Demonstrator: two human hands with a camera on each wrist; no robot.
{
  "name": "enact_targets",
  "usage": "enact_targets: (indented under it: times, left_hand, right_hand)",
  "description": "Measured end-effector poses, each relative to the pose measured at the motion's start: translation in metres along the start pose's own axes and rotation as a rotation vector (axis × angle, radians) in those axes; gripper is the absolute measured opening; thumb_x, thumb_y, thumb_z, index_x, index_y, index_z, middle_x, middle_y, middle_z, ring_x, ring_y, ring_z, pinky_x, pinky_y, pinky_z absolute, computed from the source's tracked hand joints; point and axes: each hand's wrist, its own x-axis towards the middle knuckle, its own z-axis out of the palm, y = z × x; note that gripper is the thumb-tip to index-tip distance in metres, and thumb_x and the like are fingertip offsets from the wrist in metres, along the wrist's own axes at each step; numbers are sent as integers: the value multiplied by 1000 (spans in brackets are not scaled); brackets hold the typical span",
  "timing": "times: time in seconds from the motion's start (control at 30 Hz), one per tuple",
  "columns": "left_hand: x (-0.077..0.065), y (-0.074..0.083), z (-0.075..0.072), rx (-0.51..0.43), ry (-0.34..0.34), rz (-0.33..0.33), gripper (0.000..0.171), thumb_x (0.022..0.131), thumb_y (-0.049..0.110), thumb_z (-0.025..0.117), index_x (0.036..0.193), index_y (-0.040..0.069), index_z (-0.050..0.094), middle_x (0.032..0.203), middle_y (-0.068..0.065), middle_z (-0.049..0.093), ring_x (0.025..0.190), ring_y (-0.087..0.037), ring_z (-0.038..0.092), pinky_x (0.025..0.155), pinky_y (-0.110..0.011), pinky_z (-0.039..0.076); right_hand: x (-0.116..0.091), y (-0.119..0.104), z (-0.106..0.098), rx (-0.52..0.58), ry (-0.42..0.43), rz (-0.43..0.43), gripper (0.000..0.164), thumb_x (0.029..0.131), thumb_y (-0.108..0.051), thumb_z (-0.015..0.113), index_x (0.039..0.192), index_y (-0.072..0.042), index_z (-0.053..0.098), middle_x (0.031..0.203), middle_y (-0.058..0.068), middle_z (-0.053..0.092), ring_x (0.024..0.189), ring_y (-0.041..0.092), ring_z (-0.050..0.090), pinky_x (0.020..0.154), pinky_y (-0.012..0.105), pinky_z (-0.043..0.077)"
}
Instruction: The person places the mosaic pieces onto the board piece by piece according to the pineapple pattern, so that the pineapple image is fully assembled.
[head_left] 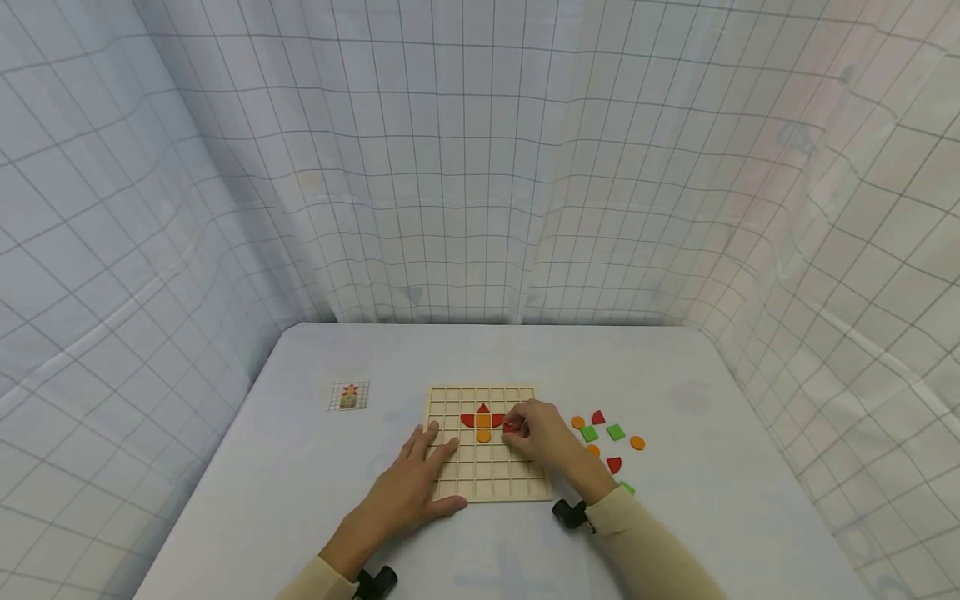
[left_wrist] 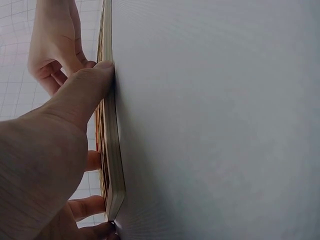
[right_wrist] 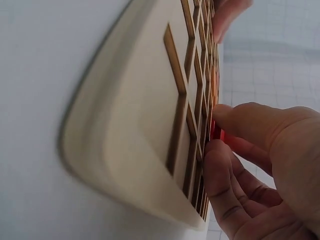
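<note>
A wooden grid board (head_left: 491,490) lies flat on the table. Set in its cells are a red triangle (head_left: 483,408), an orange square (head_left: 483,422), an orange round piece (head_left: 483,436) and red curved pieces (head_left: 467,420) on either side of the square. My right hand (head_left: 542,432) pinches a small red piece (right_wrist: 216,131) between thumb and fingers, at the board's surface right of the pattern; its full shape is hidden. With fingers spread, my left hand (head_left: 405,487) rests at the board's left side, its thumb against the front edge.
Loose pieces lie right of the board: green squares (head_left: 616,432), orange rounds (head_left: 637,442) and red quarter-circles (head_left: 597,417), some partly behind the right arm. A small picture card (head_left: 349,396) with a coloured figure on a grid lies at the left. Gridded curtains (head_left: 480,167) enclose the table.
</note>
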Motion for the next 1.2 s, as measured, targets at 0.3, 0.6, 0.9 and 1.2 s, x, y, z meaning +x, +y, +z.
enact_targets:
  times: [0.3,0.6,0.9,1.2]
  left_hand:
    - [0,1,-1,-2,1,7,99,94,63,94,172,14,58,187,-30,37,173,-61,34,108,-80,61]
    - [0,2,-3,-1,-2,9,99,94,63,94,173,15,57,187,-29,36,173,-61,34,105,-80,62]
    - [1,0,-2,19,-6,5,100,94,65,93,173,15,57,187,-29,37,173,-60,35,107,-79,62]
    - [1,-2,0,21,-7,9,100,94,65,93,173,16,57,187,-30,37,173,-60,35,107,-79,62]
  right_hand:
    - [5,0,8,-2,1,0,13,101,-15,94,111,-9,88,97,-1,79,84,6,64,78,21,59]
    - [3,0,6,14,-4,1,4,101,-17,94,102,-14,92,98,-4,82,86,5,66,78,20,60]
    - [5,-3,4,16,-14,-40,7,103,-15,92,99,-10,93,100,0,83,91,8,70,80,23,62]
    - [8,-8,7,10,-34,-50,6,103,-11,91,103,-6,94,100,0,83,92,10,70,80,22,61]
